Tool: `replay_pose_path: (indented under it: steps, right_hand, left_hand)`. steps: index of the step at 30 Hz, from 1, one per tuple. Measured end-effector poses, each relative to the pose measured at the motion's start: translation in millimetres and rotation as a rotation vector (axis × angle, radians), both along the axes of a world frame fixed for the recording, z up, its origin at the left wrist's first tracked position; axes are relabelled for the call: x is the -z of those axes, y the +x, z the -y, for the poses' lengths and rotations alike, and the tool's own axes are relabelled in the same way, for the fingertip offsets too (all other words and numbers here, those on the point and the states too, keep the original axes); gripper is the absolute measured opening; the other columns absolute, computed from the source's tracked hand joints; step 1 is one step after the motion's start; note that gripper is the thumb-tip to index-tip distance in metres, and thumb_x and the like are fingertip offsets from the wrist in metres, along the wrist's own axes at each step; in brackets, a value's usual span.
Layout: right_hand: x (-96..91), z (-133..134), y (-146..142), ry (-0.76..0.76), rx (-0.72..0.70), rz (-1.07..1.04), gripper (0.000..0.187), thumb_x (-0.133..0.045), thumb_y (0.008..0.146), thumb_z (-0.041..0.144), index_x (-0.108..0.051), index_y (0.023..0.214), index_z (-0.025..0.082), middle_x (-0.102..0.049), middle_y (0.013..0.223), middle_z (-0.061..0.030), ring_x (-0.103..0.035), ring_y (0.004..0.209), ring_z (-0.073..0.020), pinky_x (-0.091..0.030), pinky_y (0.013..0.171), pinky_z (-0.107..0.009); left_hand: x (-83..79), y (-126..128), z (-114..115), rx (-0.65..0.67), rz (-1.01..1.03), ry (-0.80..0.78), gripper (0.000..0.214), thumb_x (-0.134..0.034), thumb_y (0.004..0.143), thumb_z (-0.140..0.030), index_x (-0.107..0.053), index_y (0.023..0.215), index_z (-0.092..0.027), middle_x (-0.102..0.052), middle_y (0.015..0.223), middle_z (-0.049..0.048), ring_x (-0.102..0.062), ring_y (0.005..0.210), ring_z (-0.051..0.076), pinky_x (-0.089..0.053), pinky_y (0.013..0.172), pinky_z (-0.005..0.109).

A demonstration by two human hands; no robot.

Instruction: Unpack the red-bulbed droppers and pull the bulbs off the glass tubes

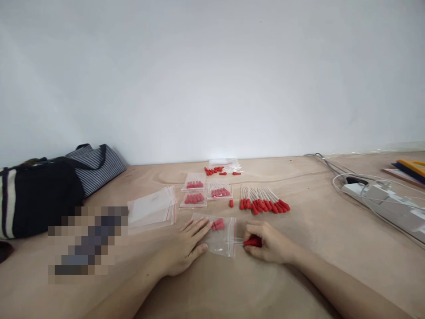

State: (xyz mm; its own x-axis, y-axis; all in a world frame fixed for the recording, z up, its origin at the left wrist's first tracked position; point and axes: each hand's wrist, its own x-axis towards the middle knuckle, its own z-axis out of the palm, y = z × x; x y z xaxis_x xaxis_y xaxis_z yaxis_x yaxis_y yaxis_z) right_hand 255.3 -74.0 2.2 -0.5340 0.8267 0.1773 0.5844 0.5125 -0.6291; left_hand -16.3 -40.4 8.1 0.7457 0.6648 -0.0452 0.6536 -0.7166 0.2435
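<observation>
Held droppers' direction: the red-bulbed droppers (253,242) are pointing their thin clear stems leftward, at the red-striped mouth of the zip bag; their bulb ends are facing right.
Held droppers' long axis: it is running crosswise, roughly level with the front of the table (212,292).
Stem tips: they are reaching the bag's mouth; whether they are passing inside, I cannot tell.
Right hand: the right hand (267,243) is pinching the bulbs between thumb and fingers, which are partly hiding them; the stems are sticking out to the left of the grip.
Left hand: the left hand (186,248) is lying flat, thumb apart from the fingers, pressing on the left part of the zip bag (221,246) and covering it.
Bag's contents: red bulbs (218,224) are showing through the plastic, just beside the left fingertips.
Beyond the right hand: a fan of droppers (262,201) is lying with bulbs toward the person and stems away; a single red bulb (231,203) is resting near its left side.
Beyond the zip bag: three filled bags (219,191) are sitting close together; farther back, loose bulbs (214,170) are lying beside clear stems (234,169).
Left side: flat clear bags (151,206) are overlapping near the left hand; a striped bag (99,166) is standing farther off.
Right side: a white power strip (388,208) is trailing cables, well apart from the right hand.
</observation>
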Motion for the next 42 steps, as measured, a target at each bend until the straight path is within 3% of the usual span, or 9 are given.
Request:
replay_pose_path:
  steps: [6,13,20,25,30,35,42]
  right_hand:
    - [-5.8,-5,23,-0.005,0.124,0.136,0.014,-0.049,0.056,0.008,-0.048,0.066,0.019,-0.052,0.068,0.0017,-0.046,0.061,-0.0108,-0.032,0.054,-0.021]
    - [-11.4,0,15,-0.047,0.187,0.187,0.013,-0.048,0.054,0.009,-0.044,0.061,0.019,-0.050,0.061,0.0027,-0.044,0.057,-0.0105,-0.029,0.050,-0.021]
    - [-10.0,-8,30,-0.157,0.220,-0.018,0.011,-0.047,0.057,0.010,-0.045,0.063,0.019,-0.050,0.062,0.0038,-0.044,0.055,-0.0088,-0.032,0.050,-0.020]
    - [-13.3,-32,33,-0.117,0.466,-0.161,0.005,-0.050,0.062,0.018,-0.045,0.063,0.018,-0.053,0.061,0.0026,-0.048,0.054,-0.0095,-0.034,0.049,-0.020]
    - [-30.9,-63,6,0.003,0.776,0.132,0.004,-0.051,0.064,0.018,-0.050,0.068,0.017,-0.059,0.065,-0.0024,-0.054,0.059,-0.0130,-0.034,0.051,-0.021]
    - [-28.4,-85,-29,0.065,0.817,0.485,0.019,-0.046,0.078,0.024,-0.055,0.089,0.012,-0.062,0.085,-0.0125,-0.060,0.076,-0.0205,-0.038,0.058,-0.024]
    - [-13.5,-88,-49,0.116,0.767,0.589,0.024,-0.044,0.077,0.009,-0.052,0.099,0.008,-0.059,0.096,-0.0181,-0.060,0.085,-0.0229,-0.042,0.065,-0.027]
  left_hand:
    - [-0.3,-7,-8,-0.044,-0.039,0.009,0.050,-0.027,0.090,-0.045,-0.013,0.136,-0.031,-0.020,0.142,0.0016,-0.020,0.129,0.023,-0.017,0.105,0.048]
    - [-1.7,-7,-8,-0.066,-0.061,-0.028,0.051,-0.026,0.090,-0.047,-0.016,0.136,-0.028,-0.020,0.142,0.0024,-0.018,0.130,0.023,-0.016,0.105,0.048]
    - [-2.1,-9,-7,-0.072,-0.025,-0.030,0.051,-0.027,0.089,-0.046,-0.017,0.136,-0.028,-0.020,0.142,0.0024,-0.019,0.130,0.024,-0.016,0.105,0.048]
    - [0.1,-11,-7,-0.077,-0.037,-0.026,0.051,-0.026,0.090,-0.046,-0.014,0.137,-0.029,-0.019,0.143,0.0015,-0.017,0.130,0.023,-0.016,0.105,0.048]
    - [-0.4,-12,-7,-0.087,-0.050,-0.037,0.052,-0.026,0.089,-0.047,-0.015,0.137,-0.029,-0.019,0.143,0.0013,-0.017,0.130,0.023,-0.016,0.105,0.047]
    - [-1.4,-11,-7,-0.081,-0.053,-0.039,0.053,-0.026,0.089,-0.047,-0.015,0.137,-0.026,-0.019,0.143,0.0028,-0.018,0.130,0.022,-0.015,0.106,0.046]
    - [-2.6,-9,-7,-0.080,-0.072,-0.023,0.053,-0.027,0.089,-0.044,-0.016,0.137,-0.025,-0.020,0.142,0.0043,-0.018,0.130,0.022,-0.015,0.105,0.047]
